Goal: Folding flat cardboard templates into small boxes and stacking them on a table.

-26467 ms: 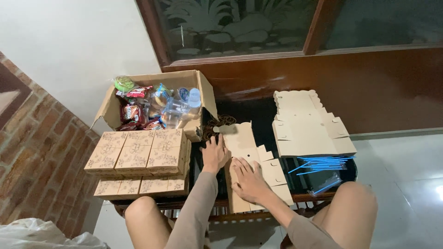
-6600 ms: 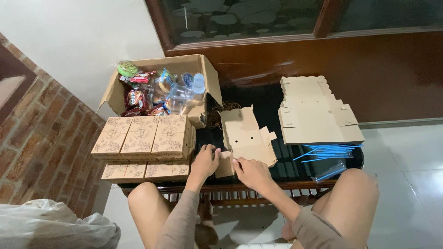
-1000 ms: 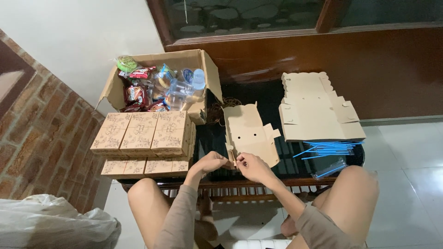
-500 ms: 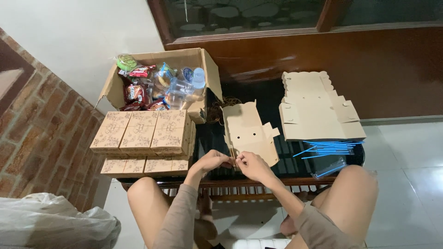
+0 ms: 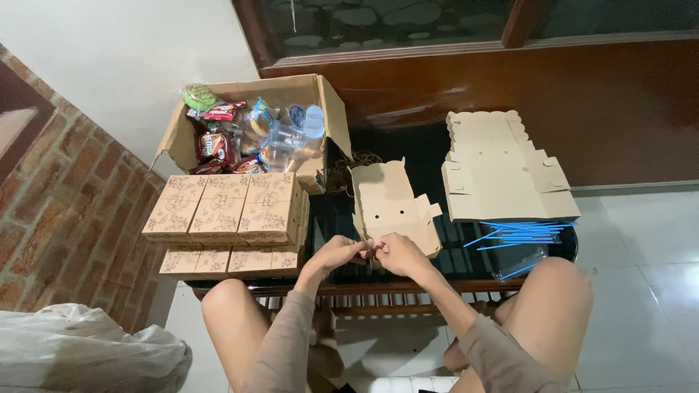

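Both hands pinch the near corner of the half-folded plain brown cardboard box blank [image 5: 393, 207]: my left hand [image 5: 336, 252] and right hand [image 5: 398, 253] meet there, equally close. Its long axis runs away from me, just right of the stacked patterned boxes [image 5: 226, 218].

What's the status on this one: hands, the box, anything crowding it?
Left hand and right hand both pinching near edge of half-folded cardboard box. Finished boxes stacked at left, blue straws at right; both apart from it.
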